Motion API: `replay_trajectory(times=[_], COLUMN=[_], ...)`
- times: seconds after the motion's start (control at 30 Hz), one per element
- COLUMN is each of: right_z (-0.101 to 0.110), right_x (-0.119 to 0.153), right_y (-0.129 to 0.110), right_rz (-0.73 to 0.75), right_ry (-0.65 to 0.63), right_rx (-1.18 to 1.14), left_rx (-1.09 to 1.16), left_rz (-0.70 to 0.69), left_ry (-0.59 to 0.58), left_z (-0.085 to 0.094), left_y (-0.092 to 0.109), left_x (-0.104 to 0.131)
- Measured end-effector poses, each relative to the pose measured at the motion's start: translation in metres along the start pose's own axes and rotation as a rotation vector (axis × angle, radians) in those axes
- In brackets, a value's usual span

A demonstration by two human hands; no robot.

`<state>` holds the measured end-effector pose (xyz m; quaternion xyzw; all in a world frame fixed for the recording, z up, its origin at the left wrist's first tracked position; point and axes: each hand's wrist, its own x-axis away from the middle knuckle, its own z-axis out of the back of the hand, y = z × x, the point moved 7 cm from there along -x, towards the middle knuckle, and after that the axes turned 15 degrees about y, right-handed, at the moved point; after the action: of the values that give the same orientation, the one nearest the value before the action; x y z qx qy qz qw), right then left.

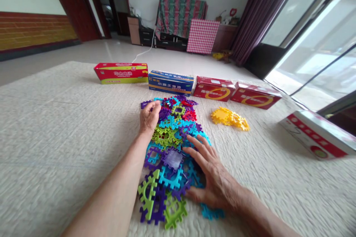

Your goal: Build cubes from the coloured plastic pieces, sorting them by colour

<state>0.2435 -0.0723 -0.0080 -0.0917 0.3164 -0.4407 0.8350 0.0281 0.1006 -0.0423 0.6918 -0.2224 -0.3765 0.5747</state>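
Note:
A long pile of flat interlocking plastic pieces (172, 158), in purple, blue, green and red, lies on a cream quilted cover. My left hand (150, 117) is at the pile's far left edge, its fingers curled together; whatever they hold, if anything, is hidden. Over the right side of the pile my right hand (210, 172) rests with fingers spread, its fingertips touching the pieces. A small heap of yellow pieces (229, 117) lies apart, right of the pile. One blue piece (211, 212) sits below my right hand.
Behind the pile stand a red and yellow-green box (121, 73), a blue box (170, 82) and two red boxes (214, 89). A white and red box (319, 135) is at the right. Farther back are a cloth-covered cabinet (178, 16) and a purple curtain (261, 11).

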Motion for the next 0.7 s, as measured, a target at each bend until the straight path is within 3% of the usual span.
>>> replay_trajectory(times=[0.53, 0.7], right_z=[-0.0015, -0.0003], right_x=[0.0022, 0.0008], right_y=[0.0006, -0.0003], right_rz=[0.037, 0.064], right_ry=[0.01, 0.068], right_rx=[0.032, 0.018], left_rx=[0.035, 0.084], left_rz=[-0.006, 0.059], left_ry=[-0.013, -0.006], left_z=[-0.0028, -0.0021], left_y=[-0.0024, -0.0017], left_x=[-0.0007, 0.0001])
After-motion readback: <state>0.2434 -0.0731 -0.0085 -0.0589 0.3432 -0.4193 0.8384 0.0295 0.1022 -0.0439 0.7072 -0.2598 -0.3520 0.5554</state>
